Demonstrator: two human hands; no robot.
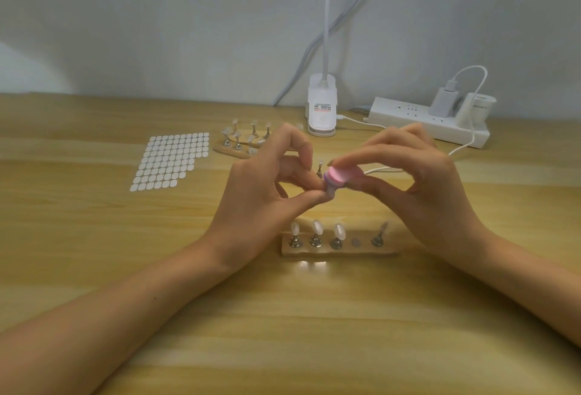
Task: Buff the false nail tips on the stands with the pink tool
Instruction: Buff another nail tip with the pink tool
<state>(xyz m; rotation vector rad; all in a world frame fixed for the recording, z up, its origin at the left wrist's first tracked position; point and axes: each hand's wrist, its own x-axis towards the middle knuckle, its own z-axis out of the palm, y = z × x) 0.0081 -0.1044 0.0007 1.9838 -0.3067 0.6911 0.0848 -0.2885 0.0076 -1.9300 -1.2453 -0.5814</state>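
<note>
The right grip (421, 184) pinches the pink tool (338, 174), judged light and stiff, against the nail tip (330, 195) pinched in the left grip (261, 193) just beside it; the tip is probably thin and flexible, so hold it at its root.

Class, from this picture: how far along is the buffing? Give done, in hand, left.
Done: nothing certain; no tip's finish is readable. In hand: the left hand pinches a nail tip on its stand while the right hand holds the pink tool on it; the near base has one empty slot. Left: probably the four tips on that base and those on the far base.
</note>
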